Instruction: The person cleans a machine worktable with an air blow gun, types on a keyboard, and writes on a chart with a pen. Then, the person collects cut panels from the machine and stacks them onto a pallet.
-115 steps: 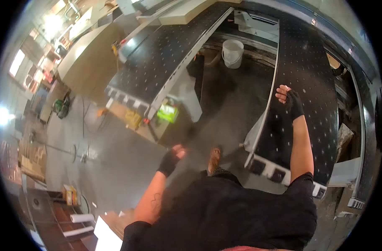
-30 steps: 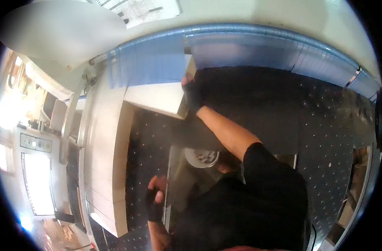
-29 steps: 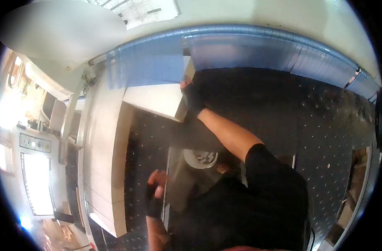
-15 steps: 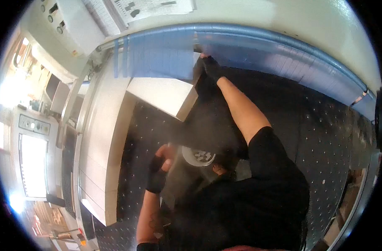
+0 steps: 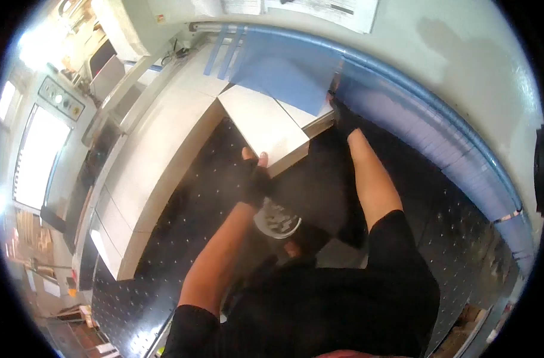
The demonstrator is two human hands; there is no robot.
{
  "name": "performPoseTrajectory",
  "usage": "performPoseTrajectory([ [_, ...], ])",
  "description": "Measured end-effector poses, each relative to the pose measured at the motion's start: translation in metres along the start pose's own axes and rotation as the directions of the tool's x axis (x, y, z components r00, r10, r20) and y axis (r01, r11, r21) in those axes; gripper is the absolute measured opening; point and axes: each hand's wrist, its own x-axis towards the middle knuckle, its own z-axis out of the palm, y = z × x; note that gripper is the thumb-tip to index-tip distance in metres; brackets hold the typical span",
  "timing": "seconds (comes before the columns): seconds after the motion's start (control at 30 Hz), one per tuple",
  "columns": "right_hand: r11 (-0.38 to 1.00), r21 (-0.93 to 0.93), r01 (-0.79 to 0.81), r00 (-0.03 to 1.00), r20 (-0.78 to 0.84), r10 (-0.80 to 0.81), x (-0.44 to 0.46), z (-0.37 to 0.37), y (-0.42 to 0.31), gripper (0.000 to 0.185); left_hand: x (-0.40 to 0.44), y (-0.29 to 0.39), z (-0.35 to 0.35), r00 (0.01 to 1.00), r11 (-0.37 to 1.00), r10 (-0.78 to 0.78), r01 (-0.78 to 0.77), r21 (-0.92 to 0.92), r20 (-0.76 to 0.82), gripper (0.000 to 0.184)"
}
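Wearing a black fingerless glove, my left hand (image 5: 257, 175) is at the near corner of a thick white panel (image 5: 266, 119) with tan edges. Its thumb lies against the corner, with fingers at the left edge. My right hand (image 5: 343, 116), also in a black glove, is by the right end of a second white panel (image 5: 298, 113), which lies partly under blue strips. Dark glove and dark surroundings hide most of the right fingers. Both panels lie at an angle on a black dotted table (image 5: 188, 209).
A long white row of panels (image 5: 146, 155) runs along the left. Blue strip curtain (image 5: 403, 119) hangs from a rail at the back. Below the table edge is a white round container (image 5: 278, 221) with small light pieces. A control panel (image 5: 60, 98) stands far left.
My left hand has moved forward and right to the panel's near corner. The camera view has turned and shifted. My right hand stays near the panel end by the blue strips.
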Motion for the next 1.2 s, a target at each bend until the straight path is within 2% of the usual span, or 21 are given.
performPoseTrajectory([
  [0.03,0.983,-0.045,0.179,0.972,0.162,-0.169,-0.011,-0.004,-0.005,0.039,0.005,-0.008,0.006,0.999,0.998,0.029,-0.031,-0.046,-0.044,0.066],
  [0.07,0.99,0.002,0.141,0.976,0.165,-0.14,-0.011,-0.009,-0.001,0.04,0.01,-0.016,0.013,0.994,0.994,0.058,-0.066,-0.089,-0.087,0.068],
  [0.13,0.994,0.09,0.055,0.983,0.168,-0.069,-0.014,-0.016,0.013,0.043,-0.01,0.005,0.009,0.996,0.976,-0.046,0.027,-0.216,-0.081,0.071],
  [0.17,0.964,-0.14,0.227,0.964,0.171,-0.202,-0.024,-0.016,0.015,0.043,-0.017,0.007,0.001,0.999,0.966,-0.03,0.021,-0.259,-0.033,0.071],
  [0.2,0.854,-0.354,0.381,0.923,0.205,-0.327,-0.052,-0.014,0.002,0.044,-0.026,0.006,-0.009,1.0,0.954,-0.013,0.017,-0.299,0.015,0.072],
  [0.23,0.732,-0.462,0.5,0.865,0.295,-0.406,-0.082,-0.01,-0.006,0.046,-0.038,0.004,-0.018,0.998,0.94,0.005,0.015,-0.34,0.059,0.072],
  [0.27,0.58,-0.542,0.608,0.793,0.379,-0.477,-0.112,-0.007,-0.014,0.048,-0.052,0.003,-0.025,0.997,0.934,-0.007,0.032,-0.357,0.073,0.074],
  [0.33,0.504,-0.551,0.665,0.746,0.455,-0.486,-0.157,-0.007,-0.016,0.05,-0.09,0.001,-0.041,0.994,0.918,-0.034,0.072,-0.389,0.104,0.078],
  [0.4,0.626,-0.503,0.596,0.797,0.464,-0.387,-0.198,-0.006,-0.009,0.053,-0.133,0.007,-0.068,0.987,0.947,-0.052,0.098,-0.307,0.155,0.082],
  [0.43,0.741,-0.452,0.496,0.845,0.446,-0.293,-0.217,-0.006,-0.004,0.054,-0.155,0.024,-0.082,0.972,0.911,-0.134,0.197,-0.363,0.193,0.083],
  [0.5,0.897,-0.342,0.282,0.889,0.444,-0.11,-0.254,0.002,0.008,0.056,-0.197,0.008,-0.103,0.994,0.986,-0.035,0.05,-0.157,0.099,0.078],
  [0.53,0.929,-0.307,0.206,0.888,0.458,-0.045,-0.271,0.009,0.013,0.057,-0.217,0.014,-0.116,0.985,0.969,-0.125,0.147,-0.197,0.12,0.08],
  [0.6,0.954,-0.285,0.098,0.875,0.481,0.054,-0.308,0.034,0.019,0.059,-0.25,0.023,-0.145,0.899,0.813,-0.403,0.439,-0.383,0.174,0.083],
  [0.63,0.951,-0.3,0.075,0.867,0.491,0.087,-0.326,0.05,0.02,0.061,-0.268,0.021,-0.158,0.849,0.724,-0.496,0.521,-0.452,0.183,0.084],
  [0.7,0.907,-0.415,0.075,0.87,0.472,0.144,-0.371,0.096,0.007,0.062,-0.323,-0.016,-0.178,0.894,0.761,-0.445,0.406,-0.507,0.048,0.087],
  [0.77,0.706,-0.622,0.337,0.787,0.598,0.151,-0.404,0.113,0.012,0.063,-0.374,-0.046,-0.194,0.918,0.791,-0.384,0.273,-0.547,-0.096,0.09],
  [0.87,0.913,-0.405,0.06,0.682,0.684,0.258,-0.467,0.153,0.024,0.064,-0.434,-0.053,-0.236,0.896,0.79,-0.384,0.192,-0.582,-0.225,0.095],
  [1.0,0.941,-0.337,0.009,0.585,0.765,0.268,-0.574,0.217,0.04,0.071,-0.535,-0.098,-0.307,0.872,0.877,-0.355,0.186,-0.443,-0.337,0.09],
  [1.03,0.95,-0.312,-0.014,0.574,0.776,0.263,-0.603,0.235,0.044,0.072,-0.556,-0.09,-0.325,0.845,0.834,-0.409,0.193,-0.517,-0.344,0.087],
  [1.13,0.856,-0.401,0.326,0.481,0.85,0.215,-0.665,0.279,0.051,0.071,-0.62,-0.104,-0.37,0.814,0.83,-0.411,0.148,-0.539,-0.411,0.08],
  [1.2,0.904,-0.404,0.138,0.462,0.834,0.302,-0.711,0.314,0.047,0.081,-0.662,-0.138,-0.395,0.793,0.781,-0.441,0.109,-0.615,-0.419,0.078],
])
